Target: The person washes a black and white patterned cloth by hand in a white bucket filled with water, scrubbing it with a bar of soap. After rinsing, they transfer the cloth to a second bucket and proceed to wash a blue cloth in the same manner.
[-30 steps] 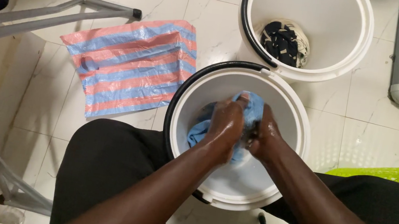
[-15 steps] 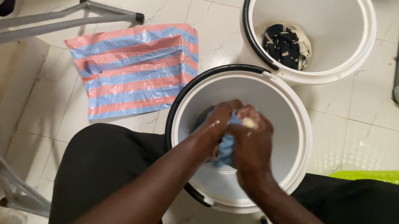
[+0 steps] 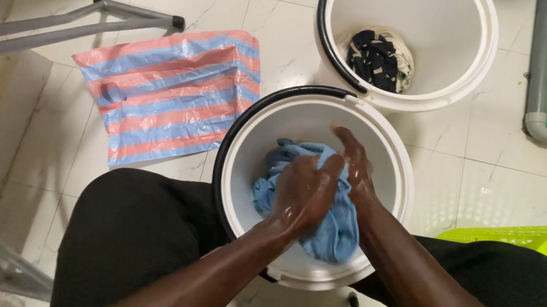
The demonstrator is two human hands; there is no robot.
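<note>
White floor tiles [image 3: 486,178] are seen under two white buckets. A blue cloth [image 3: 334,231] lies in the near bucket [image 3: 397,194], between the knees. The cloth is pressed by the left hand [image 3: 303,194], fingers loosely spread, nothing gripped. The right hand [image 3: 356,167] is held flat and open, touching the cloth's edge. A dark garment [image 3: 376,59] sits in the far bucket [image 3: 476,54]; a striped bag [image 3: 167,94] lies alongside.

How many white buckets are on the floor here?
2. The near bucket sits between the person's knees, holding a blue cloth under the left hand and right hand. The far bucket stands just beyond it, holding a dark patterned garment.
</note>
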